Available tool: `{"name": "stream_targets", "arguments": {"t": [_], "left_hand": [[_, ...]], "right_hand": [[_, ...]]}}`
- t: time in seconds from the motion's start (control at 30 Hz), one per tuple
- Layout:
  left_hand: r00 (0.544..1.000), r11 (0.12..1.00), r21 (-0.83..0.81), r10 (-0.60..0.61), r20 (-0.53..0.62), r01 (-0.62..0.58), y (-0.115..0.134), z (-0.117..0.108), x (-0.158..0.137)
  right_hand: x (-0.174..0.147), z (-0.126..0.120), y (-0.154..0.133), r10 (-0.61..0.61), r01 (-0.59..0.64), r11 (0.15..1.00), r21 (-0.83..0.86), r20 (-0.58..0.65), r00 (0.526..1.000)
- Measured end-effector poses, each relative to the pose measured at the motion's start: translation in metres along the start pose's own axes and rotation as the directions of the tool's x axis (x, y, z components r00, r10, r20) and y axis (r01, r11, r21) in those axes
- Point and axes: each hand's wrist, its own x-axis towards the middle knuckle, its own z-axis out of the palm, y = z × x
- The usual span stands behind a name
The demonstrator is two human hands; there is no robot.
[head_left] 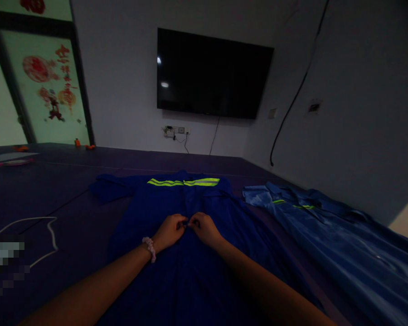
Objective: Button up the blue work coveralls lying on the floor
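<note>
A dark blue work garment [163, 203] lies spread out in front of me, its collar end away from me. Yellow-green reflective strips [201, 182] cross its chest on both sides of the front opening. My left hand [172, 232], with a pale scrunchie [149, 249] on the wrist, pinches the garment at its middle front. Just beside it, my right hand [206, 231] pinches the same front opening, fingertips almost touching the left ones. Whether a button or only cloth is between the fingers is too small and dark to tell.
Another blue garment [326, 231] with reflective strips lies on the right by the wall. A white cable [52, 233] curves across the purple surface [78, 217] at left. Small orange objects [90, 147] sit near the door. A television [214, 74] hangs ahead.
</note>
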Motion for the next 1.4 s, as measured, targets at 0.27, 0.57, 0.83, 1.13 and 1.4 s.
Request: {"name": "stream_targets", "arguments": {"t": [0.27,0.57,0.83,1.13,1.4], "left_hand": [[0.999,0.999,-0.016,-0.03,-0.014,0.029,0.002,0.0,-0.001],[0.999,0.999,-0.018,-0.043,0.001,0.043,0.001,0.0,0.0],[0.999,1.0,0.021,0.023,0.045,-0.024,0.002,-0.001,0.0],[0.999,0.999,0.019,0.025,0.035,-0.026,0.003,0.0,-0.002],[0.999,0.999,0.01,0.034,0.033,-0.035,0.006,-0.002,-0.002]], "right_hand": [[0.001,0.0,0.002,0.006,-0.005,1.0,0.025,-0.014,1.0],[0.0,0.005,0.009,0.024,-0.026,0.99,0.138,0.015,1.0],[0.0,-0.002,0.001,-0.067,0.072,0.997,-0.039,0.115,0.991],[0.001,-0.003,-0.002,-0.029,0.032,0.999,-0.036,0.094,0.995],[0.001,-0.001,-0.001,0.028,-0.027,0.999,-0.027,0.065,0.997]]}}
